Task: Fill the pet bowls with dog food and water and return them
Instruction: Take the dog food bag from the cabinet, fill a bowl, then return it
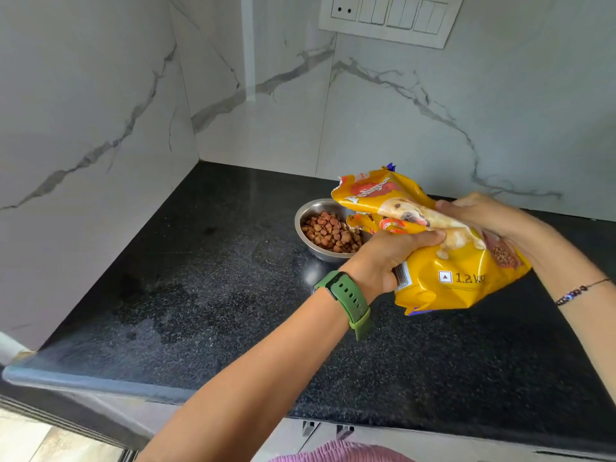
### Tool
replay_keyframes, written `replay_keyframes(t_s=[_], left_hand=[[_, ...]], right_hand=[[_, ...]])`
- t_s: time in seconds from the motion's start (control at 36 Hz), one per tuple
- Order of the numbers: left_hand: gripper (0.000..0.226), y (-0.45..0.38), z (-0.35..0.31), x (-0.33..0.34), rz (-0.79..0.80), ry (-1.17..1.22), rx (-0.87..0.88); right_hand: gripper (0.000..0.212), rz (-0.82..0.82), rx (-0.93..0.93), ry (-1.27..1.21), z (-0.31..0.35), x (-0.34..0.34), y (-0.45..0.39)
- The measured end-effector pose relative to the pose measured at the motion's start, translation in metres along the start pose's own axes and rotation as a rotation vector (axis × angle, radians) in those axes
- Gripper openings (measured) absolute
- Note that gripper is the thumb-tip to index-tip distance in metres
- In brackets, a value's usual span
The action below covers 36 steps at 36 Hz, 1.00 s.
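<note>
Gripping the yellow dog food bag (pixel 443 261) from its near side, the left hand (pixel 388 258) is wrapping its fingers shut around the crumpled middle of the pack, with a green watch strap (pixel 350 300) sitting on that wrist. Farther left, one steel pet bowl (pixel 308 213) is standing on the black speckled granite countertop (pixel 200 295), close to the corner where two white marble-look wall panels (pixel 93 105) are meeting. One bowl only is showing. It is holding a heap of brown kibble (pixel 328 231), many pieces, too many to count. The bag's torn mouth is hanging just above the bowl's right rim, tilted down toward it, and part of that rim is hiding behind the bag.

One bag is in view. Its upper part is carrying the brand "Pedigree" in white letters on a red patch, a printed pale dog is lying across the middle, and lower down the weight is reading "1.2 kg", the last letters creased. A barcode is showing beside the left thumb.

On the far side, the right hand (pixel 486 215) is closing over the bag's top fold, fingers curled onto the plastic. A thin beaded bracelet (pixel 580 291) is circling that wrist. Above, one white switch plate (pixel 390 16) with one socket and several rocker switches is sitting on the wall.
</note>
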<state>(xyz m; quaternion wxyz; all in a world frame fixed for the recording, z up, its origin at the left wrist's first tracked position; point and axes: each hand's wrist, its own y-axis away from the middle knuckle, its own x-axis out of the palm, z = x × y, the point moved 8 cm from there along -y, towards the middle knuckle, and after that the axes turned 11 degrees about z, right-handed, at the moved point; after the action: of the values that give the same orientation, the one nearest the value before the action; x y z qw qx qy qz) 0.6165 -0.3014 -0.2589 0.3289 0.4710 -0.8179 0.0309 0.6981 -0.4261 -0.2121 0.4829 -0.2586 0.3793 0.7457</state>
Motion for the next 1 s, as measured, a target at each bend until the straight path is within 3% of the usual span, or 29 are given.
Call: replay_keyframes(t_s=[0.08,0.19,0.36,1.0], left_hand=[[0.044,0.001,0.004,-0.004,-0.009,-0.034,0.008],[0.031,0.002,0.004,-0.008,0.001,-0.052,-0.004],[0.048,0.005,0.01,-0.008,-0.027,-0.051,0.011],[0.048,0.014,0.018,-0.001,-0.022,-0.053,0.015]], right_hand=[[0.066,-0.05,-0.023,-0.06,-0.009,0.005,0.002],[0.061,-0.086,-0.016,-0.025,-0.011,0.008,0.004],[0.052,-0.096,0.002,-0.044,-0.011,0.007,0.008],[0.059,-0.093,0.002,0.037,-0.015,0.009,0.017]])
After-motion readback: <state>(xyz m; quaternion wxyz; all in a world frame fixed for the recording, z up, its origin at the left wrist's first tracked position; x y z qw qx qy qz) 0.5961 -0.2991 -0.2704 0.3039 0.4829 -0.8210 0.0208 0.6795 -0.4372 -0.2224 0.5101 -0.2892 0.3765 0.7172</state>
